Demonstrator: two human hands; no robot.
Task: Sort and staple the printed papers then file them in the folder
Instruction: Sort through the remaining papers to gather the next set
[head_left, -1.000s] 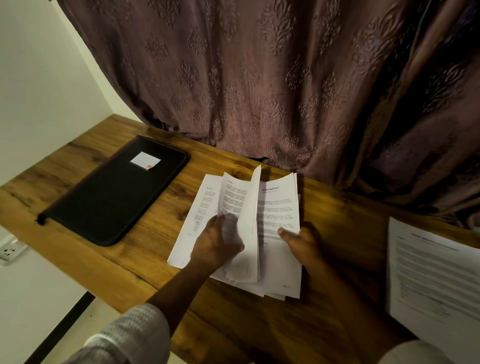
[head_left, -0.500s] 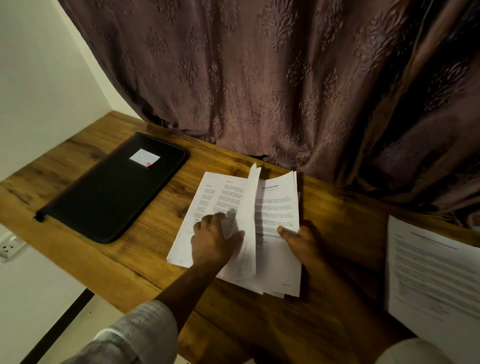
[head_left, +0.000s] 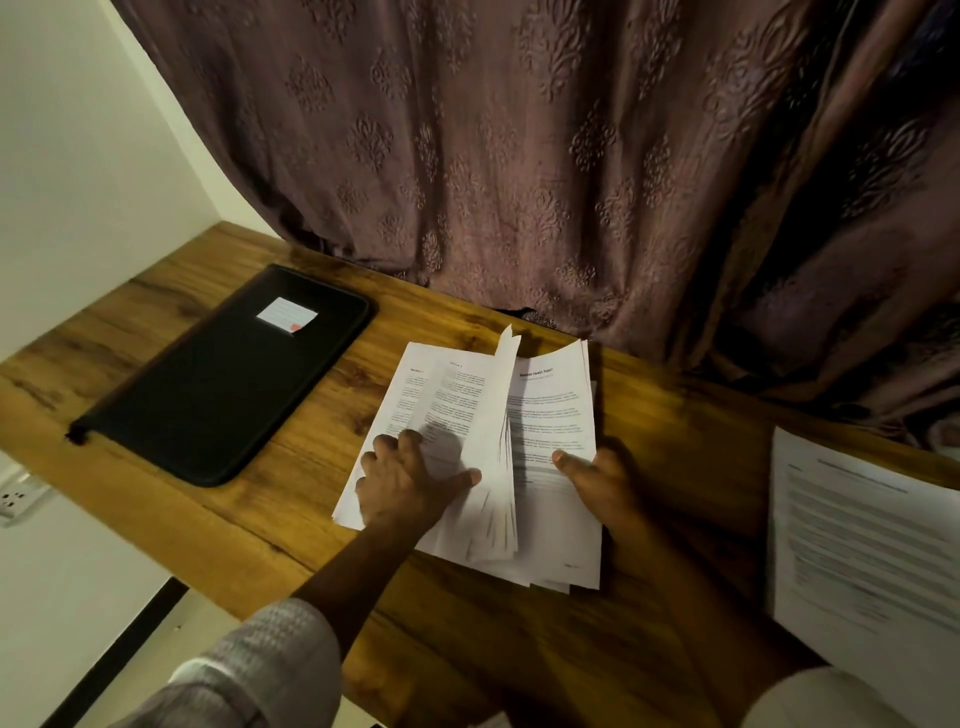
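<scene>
A stack of printed papers (head_left: 550, 415) lies on the wooden table (head_left: 311, 452), with several sheets (head_left: 493, 431) standing up in the middle like turned pages. My left hand (head_left: 405, 483) rests flat on the sheets laid to the left, its thumb against the raised sheets. Fingers of my right hand (head_left: 597, 475) hold the right edge of the stack while its thumb lies on the top page. A closed black zip folder (head_left: 223, 379) with a white label lies to the left. No stapler is in view.
Another printed sheet (head_left: 857, 545) lies at the table's right edge. A brown patterned curtain (head_left: 519, 182) hangs right behind the table. A white wall and a wall socket (head_left: 15, 499) are on the left, below the table's edge.
My left hand has slid left and flattened onto the turned sheets, pressing them down. The raised sheets have leaned further left. My right hand has stayed put.
</scene>
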